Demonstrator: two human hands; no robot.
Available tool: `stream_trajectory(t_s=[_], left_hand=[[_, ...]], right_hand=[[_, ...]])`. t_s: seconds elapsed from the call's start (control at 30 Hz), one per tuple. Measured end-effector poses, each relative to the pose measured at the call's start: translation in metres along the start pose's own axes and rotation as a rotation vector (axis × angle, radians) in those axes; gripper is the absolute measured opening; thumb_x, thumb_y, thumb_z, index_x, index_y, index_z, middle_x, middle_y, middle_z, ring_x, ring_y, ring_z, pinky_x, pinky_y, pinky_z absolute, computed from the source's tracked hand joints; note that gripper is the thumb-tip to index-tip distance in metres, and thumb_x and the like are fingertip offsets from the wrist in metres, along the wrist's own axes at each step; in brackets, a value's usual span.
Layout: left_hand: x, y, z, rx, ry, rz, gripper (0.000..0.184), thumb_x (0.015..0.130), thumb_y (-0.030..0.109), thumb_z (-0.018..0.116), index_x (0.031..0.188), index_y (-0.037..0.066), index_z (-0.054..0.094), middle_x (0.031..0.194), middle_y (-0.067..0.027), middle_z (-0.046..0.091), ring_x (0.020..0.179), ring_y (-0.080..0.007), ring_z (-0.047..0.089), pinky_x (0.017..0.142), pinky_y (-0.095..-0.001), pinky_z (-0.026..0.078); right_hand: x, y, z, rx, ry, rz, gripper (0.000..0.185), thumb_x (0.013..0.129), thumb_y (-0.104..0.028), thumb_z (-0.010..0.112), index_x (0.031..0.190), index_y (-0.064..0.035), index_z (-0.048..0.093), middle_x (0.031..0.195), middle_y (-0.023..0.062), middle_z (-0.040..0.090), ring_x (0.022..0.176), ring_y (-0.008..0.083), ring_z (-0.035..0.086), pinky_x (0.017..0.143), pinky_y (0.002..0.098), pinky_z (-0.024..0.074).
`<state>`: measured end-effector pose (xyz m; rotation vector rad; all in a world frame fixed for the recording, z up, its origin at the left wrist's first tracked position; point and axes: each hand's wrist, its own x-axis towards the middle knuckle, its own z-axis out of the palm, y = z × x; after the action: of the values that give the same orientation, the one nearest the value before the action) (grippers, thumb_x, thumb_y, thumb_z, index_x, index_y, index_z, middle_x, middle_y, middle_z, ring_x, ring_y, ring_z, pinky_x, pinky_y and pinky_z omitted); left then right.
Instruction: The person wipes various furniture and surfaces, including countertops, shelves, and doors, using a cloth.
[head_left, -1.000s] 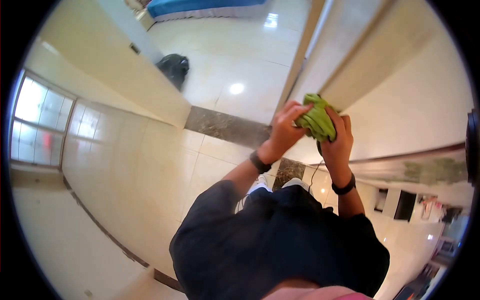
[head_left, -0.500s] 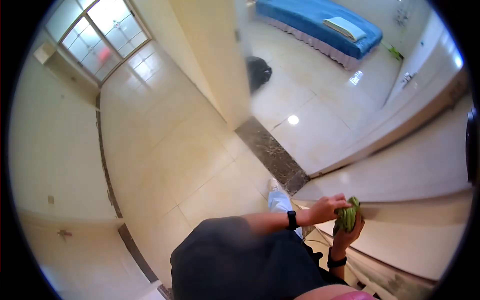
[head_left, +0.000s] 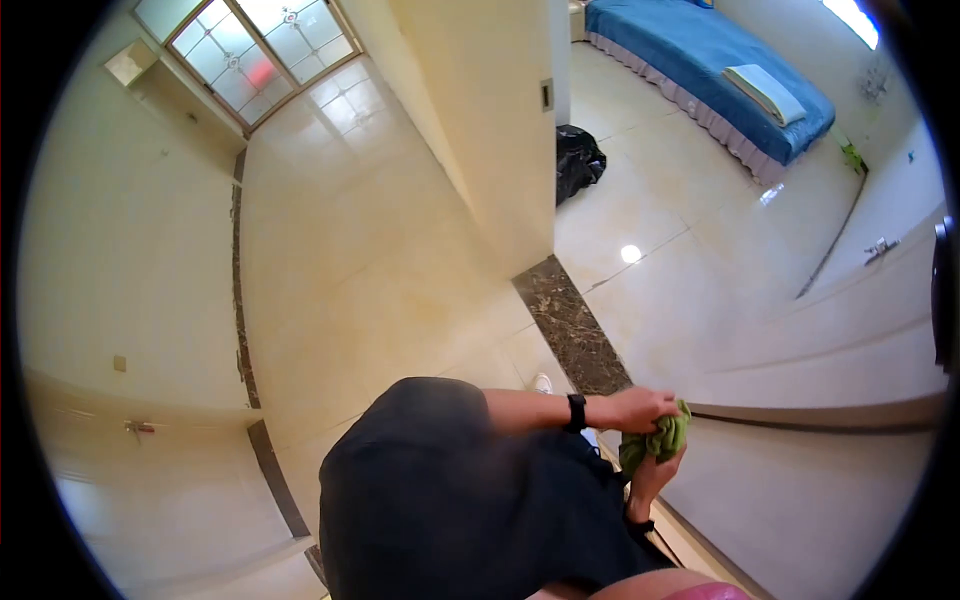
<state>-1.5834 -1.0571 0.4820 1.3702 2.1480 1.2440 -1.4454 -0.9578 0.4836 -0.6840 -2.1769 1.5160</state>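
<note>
A crumpled green cloth point(head_left: 668, 436) is bunched between my two hands, low and right of the middle of the view. My left hand point(head_left: 642, 408) grips it from the upper left, its fingers curled over the top. From below, my right hand point(head_left: 657, 474) holds the lower right part, and the cloth hides some of its fingers. Both wrists wear dark bands. The hands are beside the door frame, close in front of my dark shirt.
A dark marble threshold point(head_left: 572, 325) crosses the doorway. Beyond it are a black bag point(head_left: 578, 163) and a bed with a blue cover point(head_left: 700, 70). An open white door point(head_left: 850, 330) with a handle is at the right. Glazed doors point(head_left: 262, 55) are at the far left.
The view has swung right, bringing the bed and door handle into sight. Both hands have moved down in the view, nearer my body, with the cloth still between them.
</note>
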Motion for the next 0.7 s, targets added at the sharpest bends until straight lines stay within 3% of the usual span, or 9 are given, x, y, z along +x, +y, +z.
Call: stream_trajectory(t_s=[0.03, 0.13, 0.2, 0.27, 0.37, 0.57, 0.7], left_hand=[[-0.003, -0.010, -0.024, 0.009, 0.044, -0.043, 0.050, 0.072, 0.009, 0.070, 0.121, 0.012, 0.060, 0.106, -0.0126, 0.057, 0.089, -0.0350, 0.063, 0.075, -0.0436, 0.054], [-0.023, -0.025, -0.108, -0.018, 0.180, -0.265, 0.054, 0.074, 0.007, 0.068, 0.126, 0.014, 0.058, 0.109, -0.0129, 0.059, 0.095, -0.0352, 0.063, 0.080, -0.0421, 0.054], [-0.034, -0.052, -0.141, 0.001, 0.387, -0.262, 0.055, 0.078, 0.006, 0.062, 0.131, 0.015, 0.055, 0.111, -0.0130, 0.059, 0.096, -0.0359, 0.063, 0.081, -0.0413, 0.054], [-0.045, -0.067, -0.178, 0.026, 0.553, -0.310, 0.058, 0.077, 0.004, 0.062, 0.134, 0.013, 0.053, 0.112, -0.0141, 0.057, 0.099, -0.0346, 0.061, 0.083, -0.0400, 0.052], [-0.062, -0.080, -0.242, -0.082, 0.713, -0.287, 0.059, 0.079, 0.003, 0.062, 0.136, 0.004, 0.049, 0.118, -0.0185, 0.051, 0.112, -0.0321, 0.053, 0.090, -0.0358, 0.047], [-0.096, -0.096, -0.353, 0.067, 1.027, -0.192, 0.067, 0.081, 0.008, 0.070, 0.142, 0.003, 0.042, 0.131, -0.0205, 0.046, 0.114, -0.0350, 0.053, 0.094, -0.0373, 0.047], [-0.103, -0.139, -0.421, 0.226, 1.173, -0.239, 0.067, 0.079, 0.009, 0.074, 0.139, 0.003, 0.046, 0.130, -0.0206, 0.048, 0.116, -0.0351, 0.053, 0.094, -0.0381, 0.048]], right_hand=[[0.017, -0.002, 0.017, -0.048, -0.065, 0.050, 0.047, 0.087, -0.018, 0.065, 0.128, -0.0010, 0.052, 0.117, 0.0155, 0.062, 0.108, 0.0260, 0.059, 0.094, 0.0362, 0.0457], [0.072, -0.027, 0.084, 0.013, -0.193, -0.091, 0.047, 0.083, -0.008, 0.063, 0.129, -0.0012, 0.054, 0.118, 0.0166, 0.061, 0.109, 0.0299, 0.059, 0.094, 0.0376, 0.0454], [0.108, -0.069, 0.128, -0.066, -0.279, -0.319, 0.052, 0.081, -0.001, 0.062, 0.132, -0.0028, 0.054, 0.116, 0.0174, 0.060, 0.109, 0.0317, 0.058, 0.094, 0.0386, 0.0460], [0.139, -0.092, 0.174, -0.011, -0.384, -0.370, 0.055, 0.077, 0.006, 0.060, 0.131, -0.0033, 0.055, 0.114, 0.0172, 0.059, 0.106, 0.0333, 0.058, 0.093, 0.0385, 0.0468], [0.177, -0.137, 0.241, 0.058, -0.543, -0.593, 0.064, 0.072, 0.012, 0.061, 0.134, -0.0032, 0.053, 0.116, 0.0164, 0.056, 0.105, 0.0335, 0.058, 0.092, 0.0380, 0.0478], [0.223, -0.230, 0.368, 0.174, -0.730, -0.919, 0.069, 0.069, 0.008, 0.068, 0.134, -0.0048, 0.052, 0.128, 0.0200, 0.049, 0.115, 0.0383, 0.053, 0.095, 0.0412, 0.0475], [0.251, -0.274, 0.450, 0.228, -0.778, -1.021, 0.072, 0.067, 0.004, 0.074, 0.135, -0.0097, 0.053, 0.130, 0.0195, 0.047, 0.115, 0.0389, 0.053, 0.095, 0.0416, 0.0481]])
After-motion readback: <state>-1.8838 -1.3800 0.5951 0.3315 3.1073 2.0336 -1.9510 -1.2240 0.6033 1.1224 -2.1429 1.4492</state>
